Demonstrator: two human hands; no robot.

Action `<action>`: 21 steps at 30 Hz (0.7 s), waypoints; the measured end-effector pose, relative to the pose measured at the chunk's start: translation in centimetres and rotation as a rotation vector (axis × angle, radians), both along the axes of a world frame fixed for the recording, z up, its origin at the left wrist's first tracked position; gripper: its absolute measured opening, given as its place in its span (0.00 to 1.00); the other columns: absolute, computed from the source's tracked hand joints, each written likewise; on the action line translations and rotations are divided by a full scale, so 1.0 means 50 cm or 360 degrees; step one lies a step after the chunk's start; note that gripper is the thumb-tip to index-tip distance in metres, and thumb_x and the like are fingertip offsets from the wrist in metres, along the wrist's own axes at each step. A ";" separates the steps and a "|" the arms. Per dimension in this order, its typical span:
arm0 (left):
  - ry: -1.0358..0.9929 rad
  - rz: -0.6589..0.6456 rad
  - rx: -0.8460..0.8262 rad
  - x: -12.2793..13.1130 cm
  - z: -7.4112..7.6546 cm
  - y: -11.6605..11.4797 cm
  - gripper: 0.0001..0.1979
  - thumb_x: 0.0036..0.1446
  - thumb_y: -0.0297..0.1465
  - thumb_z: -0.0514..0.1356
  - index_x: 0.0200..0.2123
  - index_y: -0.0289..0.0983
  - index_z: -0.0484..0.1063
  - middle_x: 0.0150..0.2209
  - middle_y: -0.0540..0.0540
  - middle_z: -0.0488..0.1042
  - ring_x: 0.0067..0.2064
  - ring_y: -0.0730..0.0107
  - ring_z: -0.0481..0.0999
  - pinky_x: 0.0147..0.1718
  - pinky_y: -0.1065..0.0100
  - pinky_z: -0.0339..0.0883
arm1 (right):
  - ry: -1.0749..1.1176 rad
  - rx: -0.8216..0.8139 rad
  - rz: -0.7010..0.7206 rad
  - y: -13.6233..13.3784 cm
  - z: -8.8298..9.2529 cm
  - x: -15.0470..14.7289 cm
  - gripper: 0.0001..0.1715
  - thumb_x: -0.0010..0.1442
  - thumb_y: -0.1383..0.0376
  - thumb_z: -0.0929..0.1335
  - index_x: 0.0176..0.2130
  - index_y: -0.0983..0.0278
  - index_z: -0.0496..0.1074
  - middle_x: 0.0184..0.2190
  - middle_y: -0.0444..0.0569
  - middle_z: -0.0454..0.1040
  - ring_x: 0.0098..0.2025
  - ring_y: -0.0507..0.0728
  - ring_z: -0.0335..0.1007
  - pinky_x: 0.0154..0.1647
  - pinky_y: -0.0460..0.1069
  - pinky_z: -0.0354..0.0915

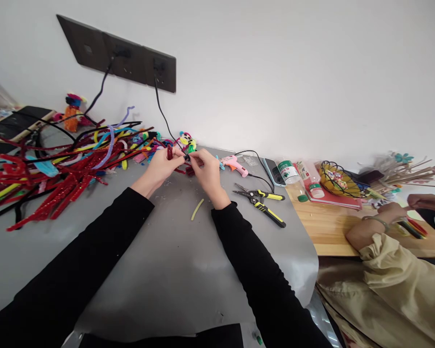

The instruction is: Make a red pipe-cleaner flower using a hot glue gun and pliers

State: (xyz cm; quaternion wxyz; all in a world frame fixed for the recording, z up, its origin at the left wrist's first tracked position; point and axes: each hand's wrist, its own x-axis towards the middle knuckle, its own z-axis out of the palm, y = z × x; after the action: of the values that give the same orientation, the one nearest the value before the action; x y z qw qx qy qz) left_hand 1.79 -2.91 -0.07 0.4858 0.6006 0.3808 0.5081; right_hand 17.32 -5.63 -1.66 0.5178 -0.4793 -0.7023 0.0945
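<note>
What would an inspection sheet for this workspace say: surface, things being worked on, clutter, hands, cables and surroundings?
Surface: grey tabletop, small scraps scattered on it.
Job's things: small dark piece, too small to identify.
Clutter: pile of fuzzy stems at left; pliers, pink glue gun and phone at right; short yellowish strip between the forearms.
Hands: left hand and right hand pinch the small dark piece.
Cables: two black cables hang from wall sockets.
Surroundings: white wall behind; wooden table and another person's tan sleeve at right.
</note>
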 end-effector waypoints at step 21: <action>0.0289 -0.0194 -0.0057 -0.011 0.015 -0.004 0.13 0.47 0.40 0.62 0.24 0.37 0.65 0.26 0.51 0.63 0.29 0.72 0.62 0.27 0.69 0.61 | 0.0250 -0.0190 0.0044 -0.003 0.009 0.001 0.09 0.66 0.65 0.67 0.37 0.63 0.77 0.33 0.46 0.78 0.33 0.51 0.75 0.37 0.45 0.71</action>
State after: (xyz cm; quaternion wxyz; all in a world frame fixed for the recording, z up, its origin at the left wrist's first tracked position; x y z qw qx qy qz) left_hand 1.24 -3.09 0.68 0.4900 0.6574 0.3951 0.4142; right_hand 17.39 -5.77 -1.22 0.5405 -0.4908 -0.6591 0.1806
